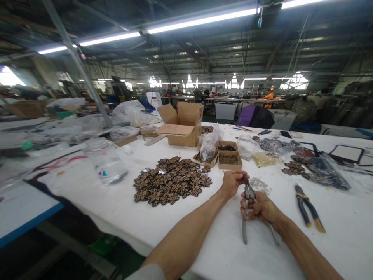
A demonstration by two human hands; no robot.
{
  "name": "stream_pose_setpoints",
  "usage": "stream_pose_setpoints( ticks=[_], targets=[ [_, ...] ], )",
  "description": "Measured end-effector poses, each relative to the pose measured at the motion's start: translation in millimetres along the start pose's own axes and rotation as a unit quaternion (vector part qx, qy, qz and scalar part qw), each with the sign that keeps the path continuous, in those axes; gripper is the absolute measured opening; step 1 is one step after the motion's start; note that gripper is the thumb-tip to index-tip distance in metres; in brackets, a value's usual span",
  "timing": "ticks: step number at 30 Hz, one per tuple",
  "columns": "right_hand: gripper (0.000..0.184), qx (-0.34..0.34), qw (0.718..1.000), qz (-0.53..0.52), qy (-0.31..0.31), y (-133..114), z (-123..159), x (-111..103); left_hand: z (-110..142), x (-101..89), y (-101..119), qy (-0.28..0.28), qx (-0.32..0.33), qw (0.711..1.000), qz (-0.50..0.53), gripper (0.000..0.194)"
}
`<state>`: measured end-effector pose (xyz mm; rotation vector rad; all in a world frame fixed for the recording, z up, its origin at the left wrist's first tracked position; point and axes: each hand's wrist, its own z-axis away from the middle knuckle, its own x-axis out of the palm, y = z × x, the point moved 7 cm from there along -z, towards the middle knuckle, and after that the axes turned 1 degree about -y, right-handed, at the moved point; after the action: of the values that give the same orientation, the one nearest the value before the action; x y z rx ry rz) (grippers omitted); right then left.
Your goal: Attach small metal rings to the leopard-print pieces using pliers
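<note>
Right hand (262,208) grips grey pliers (250,192) above the tabletop (218,249); left hand (232,183) is pinched closed at their tip, any piece there too small to tell. Risk: fingertips sit close to the jaws, so a slip or early squeeze could nip them. Rear small tray (229,142) holds black bits (226,148), front small tray (230,167) brassy bits (229,160); jar (107,160) seems to hold clear liquid (116,175); cardboard box (183,139) contents hidden.
</note>
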<state>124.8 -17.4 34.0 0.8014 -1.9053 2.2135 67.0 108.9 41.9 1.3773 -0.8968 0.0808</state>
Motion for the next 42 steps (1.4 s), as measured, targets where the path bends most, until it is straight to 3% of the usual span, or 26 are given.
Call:
stream_pose_setpoints(
  ticks=[4,10,15,21,27,32,35,38,40,42],
  targets=[
    [0.056,-0.036,0.998,0.044,-0.018,-4.8,-2.5,4.9,8.8,16.4,19.2,-0.077,-0.009,0.996,0.052,0.03],
    [0.047,-0.091,0.989,0.105,-0.05,-17.4,4.7,23.8,29.1,34.0,50.6,-0.148,0.003,0.988,0.038,0.035],
    [0.046,-0.102,0.986,0.119,-0.059,-21.5,7.7,30.5,34.8,37.1,60.6,-0.145,0.032,0.989,-0.007,0.038],
    [0.047,-0.11,0.983,0.134,-0.063,-24.8,9.4,34.4,37.0,38.4,70.3,-0.147,0.049,0.987,-0.038,0.056],
    [0.046,-0.115,0.981,0.14,-0.071,-26.3,11.5,36.5,37.2,36.6,71.8,-0.137,0.053,0.988,-0.038,0.05],
    [0.047,-0.11,0.984,0.121,-0.068,-21.4,9.2,33.2,28.6,29.1,62.3,-0.084,0.069,0.994,-0.024,0.05],
    [0.047,-0.123,0.989,0.072,-0.03,-19.5,1.3,17.2,23.3,25.8,51.0,-0.052,0.057,0.996,-0.046,0.055],
    [0.043,-0.182,0.979,-0.01,0.088,-30.9,-3.8,-23.4,24.4,29.7,37.5,-0.033,0.04,0.984,-0.169,0.065],
    [0.042,-0.226,0.956,-0.072,0.172,-41.3,-1.0,-57.2,30.7,39.6,29.7,-0.036,0.052,0.945,-0.322,0.073],
    [0.04,-0.257,0.931,-0.124,0.226,-48.7,3.5,-86.1,40.8,55.2,20.7,-0.056,0.077,0.868,-0.487,0.083]
  ],
)
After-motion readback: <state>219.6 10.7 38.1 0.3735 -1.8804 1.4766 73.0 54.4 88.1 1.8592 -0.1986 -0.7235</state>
